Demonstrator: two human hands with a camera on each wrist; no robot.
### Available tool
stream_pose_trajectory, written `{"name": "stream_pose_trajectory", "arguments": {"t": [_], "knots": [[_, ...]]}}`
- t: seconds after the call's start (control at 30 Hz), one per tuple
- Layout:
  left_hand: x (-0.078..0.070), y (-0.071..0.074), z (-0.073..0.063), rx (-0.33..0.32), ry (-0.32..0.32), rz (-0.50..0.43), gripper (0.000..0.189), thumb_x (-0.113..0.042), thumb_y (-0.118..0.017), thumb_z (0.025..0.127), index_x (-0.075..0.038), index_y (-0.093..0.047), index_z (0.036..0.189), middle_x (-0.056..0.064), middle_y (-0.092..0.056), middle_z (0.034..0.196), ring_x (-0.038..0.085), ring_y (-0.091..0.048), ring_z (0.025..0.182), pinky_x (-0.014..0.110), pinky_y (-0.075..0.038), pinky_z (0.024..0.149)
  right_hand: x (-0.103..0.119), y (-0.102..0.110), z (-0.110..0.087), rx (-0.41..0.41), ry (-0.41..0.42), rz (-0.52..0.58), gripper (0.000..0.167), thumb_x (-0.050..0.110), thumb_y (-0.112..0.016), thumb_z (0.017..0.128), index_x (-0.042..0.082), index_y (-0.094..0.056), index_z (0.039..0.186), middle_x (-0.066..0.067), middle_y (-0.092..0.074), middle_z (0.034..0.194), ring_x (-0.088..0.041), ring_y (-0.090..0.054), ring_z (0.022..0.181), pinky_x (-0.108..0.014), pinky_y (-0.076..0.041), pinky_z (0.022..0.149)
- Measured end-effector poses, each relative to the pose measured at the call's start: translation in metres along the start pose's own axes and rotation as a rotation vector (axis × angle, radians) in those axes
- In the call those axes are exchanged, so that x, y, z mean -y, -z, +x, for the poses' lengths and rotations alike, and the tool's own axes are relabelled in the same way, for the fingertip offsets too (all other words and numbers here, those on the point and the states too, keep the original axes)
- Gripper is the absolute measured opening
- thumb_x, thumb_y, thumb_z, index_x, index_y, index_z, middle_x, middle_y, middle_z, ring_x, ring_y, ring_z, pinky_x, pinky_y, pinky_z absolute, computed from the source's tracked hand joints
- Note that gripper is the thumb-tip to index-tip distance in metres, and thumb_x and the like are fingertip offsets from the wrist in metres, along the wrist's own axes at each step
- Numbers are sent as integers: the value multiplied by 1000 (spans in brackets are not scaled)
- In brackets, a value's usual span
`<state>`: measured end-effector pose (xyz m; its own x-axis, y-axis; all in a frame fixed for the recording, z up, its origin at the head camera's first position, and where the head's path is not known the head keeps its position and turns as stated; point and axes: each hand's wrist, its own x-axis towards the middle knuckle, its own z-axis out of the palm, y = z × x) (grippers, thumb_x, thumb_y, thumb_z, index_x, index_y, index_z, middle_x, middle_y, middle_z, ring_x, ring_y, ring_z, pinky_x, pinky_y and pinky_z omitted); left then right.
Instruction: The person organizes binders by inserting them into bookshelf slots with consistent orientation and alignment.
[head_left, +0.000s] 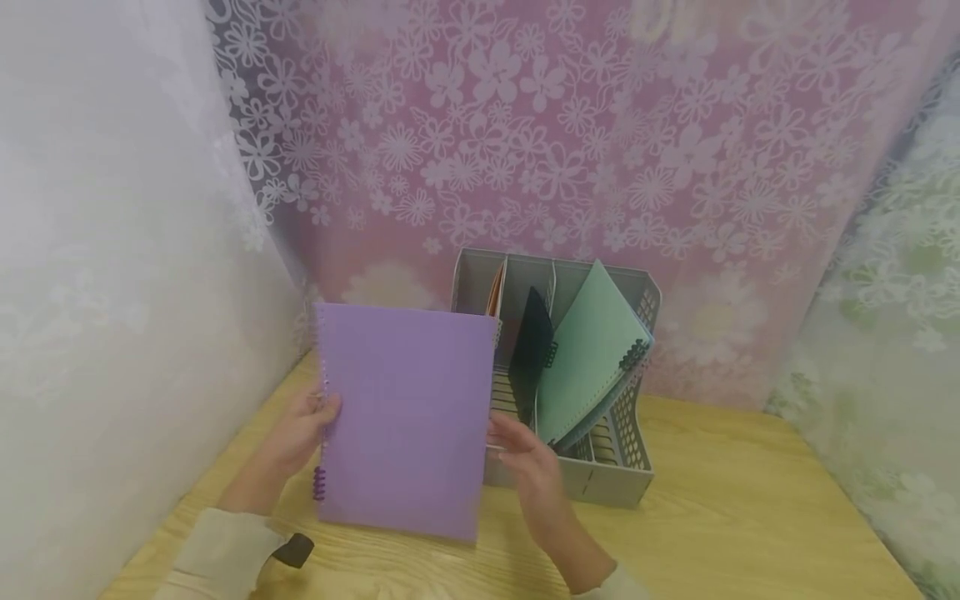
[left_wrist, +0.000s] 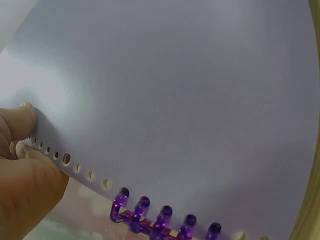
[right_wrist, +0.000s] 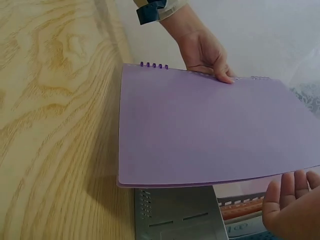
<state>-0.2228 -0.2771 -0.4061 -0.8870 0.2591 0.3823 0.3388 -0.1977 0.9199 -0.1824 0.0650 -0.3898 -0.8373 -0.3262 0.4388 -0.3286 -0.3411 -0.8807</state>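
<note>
A purple loose-leaf notebook (head_left: 408, 417) stands upright in front of me, its punched, ringed edge on the left. My left hand (head_left: 296, 433) pinches that edge, thumb on the front cover. Purple binding rings (left_wrist: 165, 220) show close by in the left wrist view. On the opposite side my right hand (head_left: 536, 471) has its fingers loosely extended, fingertips right at the notebook's edge. Behind it is a grey file rack (head_left: 611, 487) with upright dividers. A mint-green notebook (head_left: 588, 354) with dark rings leans in its right part, and a black notebook (head_left: 528, 346) stands in the middle.
Thin orange-brown items (head_left: 494, 292) stand in the rack's left compartment, partly hidden by the purple notebook. Everything is on a wood-grain table (head_left: 720, 500). A floral curtain (head_left: 525, 150) hangs behind, and pale fabric (head_left: 112, 250) borders the left side.
</note>
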Motion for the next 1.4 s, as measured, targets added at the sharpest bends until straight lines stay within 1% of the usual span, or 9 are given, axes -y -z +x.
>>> {"name": "stream_pose_trajectory", "arguments": {"t": [0.13,0.23,0.33,0.4,0.5,0.6,0.77,1.2,1.4], "knots": [[-1,-16,1,-10,7,7,31,-11,-39,105,-28,-49,128,-7,-72,105,10,-68,95,27,-56,81,4,11,-2,-8,37,3,38,-6,-41,93,-2,-58,127,1,-65,116,-13,-60,107,-27,-51,88],[-3,-27,2,-23,23,23,31,-12,-39,105,-12,-45,136,-7,-72,103,11,-68,95,27,-56,82,7,20,-4,-2,52,2,37,-7,-40,94,-1,-59,125,-1,-65,113,-14,-61,105,-26,-52,88],[-6,-39,3,-47,48,44,43,-12,-40,105,8,-32,142,-7,-72,101,11,-68,95,28,-56,83,10,29,-6,8,76,3,37,-9,-39,94,-4,-58,125,-1,-65,114,-14,-61,104,-26,-53,88],[-7,-46,4,-63,71,50,49,-13,-41,105,14,-25,144,-7,-72,100,12,-68,94,29,-56,83,11,34,-8,7,94,1,37,-10,-38,94,-5,-58,125,-2,-66,115,-14,-62,105,-27,-53,88],[-7,-56,6,-85,102,61,50,-12,-42,105,12,-25,144,-1,-72,104,12,-68,94,30,-56,83,13,42,-11,7,123,-1,38,-12,-37,93,-7,-57,125,-2,-67,115,-14,-62,105,-28,-54,87],[-4,-66,8,-99,121,62,47,-10,-43,104,8,-29,145,15,-68,112,14,-68,96,32,-55,85,15,50,-15,8,147,-1,38,-13,-36,93,-7,-58,124,-3,-67,114,-14,-62,105,-28,-54,86],[1,-79,13,-104,105,59,44,-6,-41,104,5,-32,145,33,-59,121,15,-68,97,35,-56,85,19,61,-19,11,150,8,37,-12,-35,93,-11,-55,124,-4,-65,116,-15,-60,106,-27,-53,86],[0,-98,20,-95,112,48,46,-2,-38,104,-2,-31,149,28,-52,134,25,-64,109,39,-53,92,29,73,-27,-43,145,-65,36,-12,-32,95,-13,-54,123,-5,-64,115,-16,-60,105,-26,-53,86],[-3,-101,19,-77,98,37,44,-3,-38,104,1,-32,147,29,-52,133,20,-65,106,39,-54,91,32,78,-27,-36,139,-92,33,-11,-32,96,-18,-51,123,-6,-65,116,-16,-61,106,-28,-53,89]]}}
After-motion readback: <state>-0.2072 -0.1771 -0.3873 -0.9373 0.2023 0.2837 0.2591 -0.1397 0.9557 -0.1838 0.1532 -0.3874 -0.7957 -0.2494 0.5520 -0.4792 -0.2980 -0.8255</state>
